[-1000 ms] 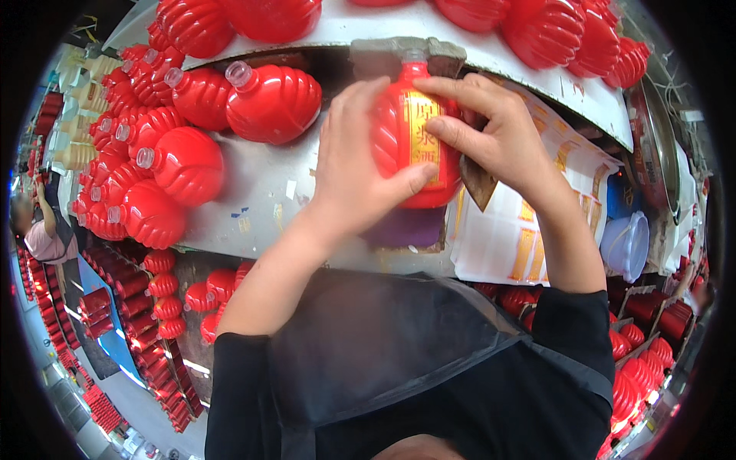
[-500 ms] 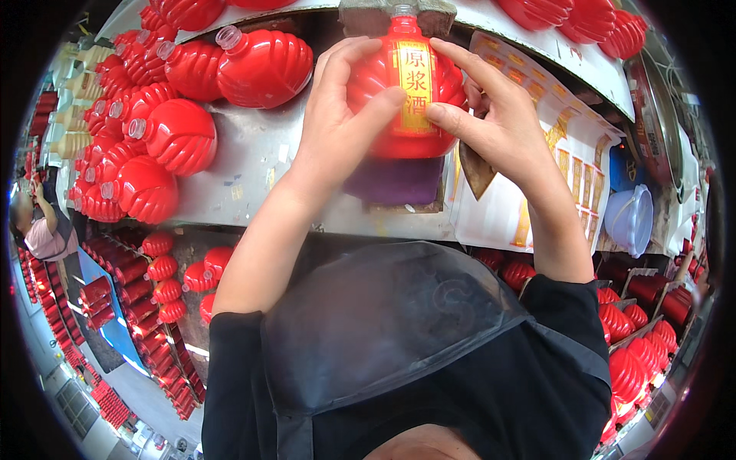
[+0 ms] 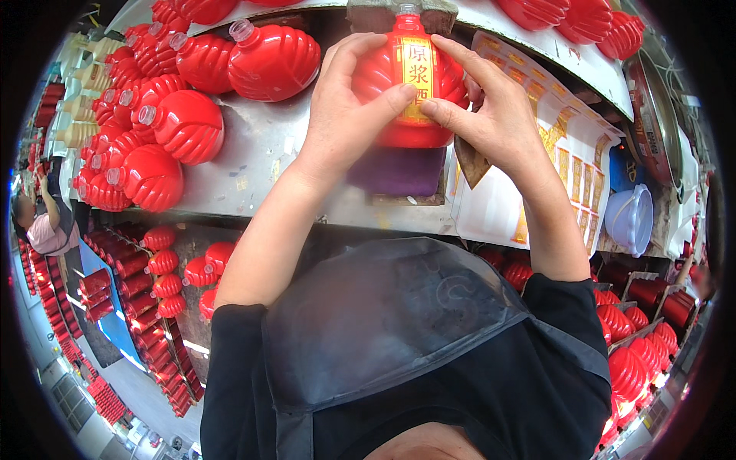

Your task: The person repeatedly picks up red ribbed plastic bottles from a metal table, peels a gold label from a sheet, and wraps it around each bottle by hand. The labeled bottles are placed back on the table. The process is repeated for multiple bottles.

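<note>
A round red plastic bottle with a clear threaded neck lies in front of me, its neck pointing away and resting by a grey block. A yellow label with red edging runs down its middle. My left hand is wrapped round the bottle's left side, its thumb on the label's lower part. On the other side my right hand grips the bottle, its thumb pressing the label's right edge. Below the bottle is a purple pad. Beside my right hand a brown pointed flat piece shows, partly hidden.
Several red bottles crowd the metal table's left side. Sheets of yellow labels lie to the right, near a pale bucket. More bottles stand on the raised shelf behind. At far left is another person.
My two thumbs have drawn closer together over the label's lower part. The bottle's near end sits slightly farther from me. The whole view has shifted a little.
</note>
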Action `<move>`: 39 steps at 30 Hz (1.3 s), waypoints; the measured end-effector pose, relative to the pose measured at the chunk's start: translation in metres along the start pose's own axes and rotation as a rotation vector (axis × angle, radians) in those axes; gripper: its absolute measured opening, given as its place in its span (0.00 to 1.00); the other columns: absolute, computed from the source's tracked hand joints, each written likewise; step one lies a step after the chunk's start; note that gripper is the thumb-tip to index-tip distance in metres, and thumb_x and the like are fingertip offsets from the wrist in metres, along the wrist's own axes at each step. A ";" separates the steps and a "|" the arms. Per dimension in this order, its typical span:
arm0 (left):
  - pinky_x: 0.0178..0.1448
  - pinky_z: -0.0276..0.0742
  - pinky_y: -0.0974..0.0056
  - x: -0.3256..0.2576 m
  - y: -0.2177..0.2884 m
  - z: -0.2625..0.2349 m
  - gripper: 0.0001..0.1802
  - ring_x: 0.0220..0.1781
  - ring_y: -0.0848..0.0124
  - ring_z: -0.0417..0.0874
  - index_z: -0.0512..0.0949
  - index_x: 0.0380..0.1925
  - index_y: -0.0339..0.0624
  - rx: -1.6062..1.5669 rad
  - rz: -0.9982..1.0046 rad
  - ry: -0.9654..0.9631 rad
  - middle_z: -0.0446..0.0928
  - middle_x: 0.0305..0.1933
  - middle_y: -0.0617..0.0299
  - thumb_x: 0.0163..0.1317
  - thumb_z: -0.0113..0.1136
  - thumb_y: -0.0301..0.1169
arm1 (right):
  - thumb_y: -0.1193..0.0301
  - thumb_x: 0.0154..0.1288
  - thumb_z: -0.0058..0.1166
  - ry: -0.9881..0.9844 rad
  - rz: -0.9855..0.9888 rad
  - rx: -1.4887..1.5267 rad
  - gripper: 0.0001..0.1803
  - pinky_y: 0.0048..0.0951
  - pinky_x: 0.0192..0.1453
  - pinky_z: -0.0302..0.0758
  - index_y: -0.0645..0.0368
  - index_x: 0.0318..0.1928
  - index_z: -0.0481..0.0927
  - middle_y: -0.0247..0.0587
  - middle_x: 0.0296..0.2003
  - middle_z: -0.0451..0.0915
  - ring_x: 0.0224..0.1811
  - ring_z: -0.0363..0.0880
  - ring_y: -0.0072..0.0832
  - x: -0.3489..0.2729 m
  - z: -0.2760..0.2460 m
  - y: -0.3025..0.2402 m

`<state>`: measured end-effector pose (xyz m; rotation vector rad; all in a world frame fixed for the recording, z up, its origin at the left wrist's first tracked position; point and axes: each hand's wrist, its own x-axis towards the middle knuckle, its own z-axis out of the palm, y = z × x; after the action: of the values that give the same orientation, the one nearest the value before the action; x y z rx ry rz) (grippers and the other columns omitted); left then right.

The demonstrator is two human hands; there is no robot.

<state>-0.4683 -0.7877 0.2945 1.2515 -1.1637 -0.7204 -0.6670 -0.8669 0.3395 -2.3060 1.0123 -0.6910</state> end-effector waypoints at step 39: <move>0.73 0.73 0.58 0.000 0.000 0.002 0.36 0.67 0.60 0.77 0.74 0.62 0.38 0.085 -0.008 0.016 0.72 0.65 0.53 0.55 0.77 0.35 | 0.60 0.82 0.49 -0.092 0.217 0.493 0.22 0.17 0.41 0.73 0.57 0.67 0.81 0.24 0.39 0.77 0.37 0.74 0.15 0.056 -0.034 -0.003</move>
<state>-0.4703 -0.7883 0.2947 1.3312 -1.1875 -0.6711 -0.6537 -0.9172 0.3799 -1.7579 0.9111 -0.6523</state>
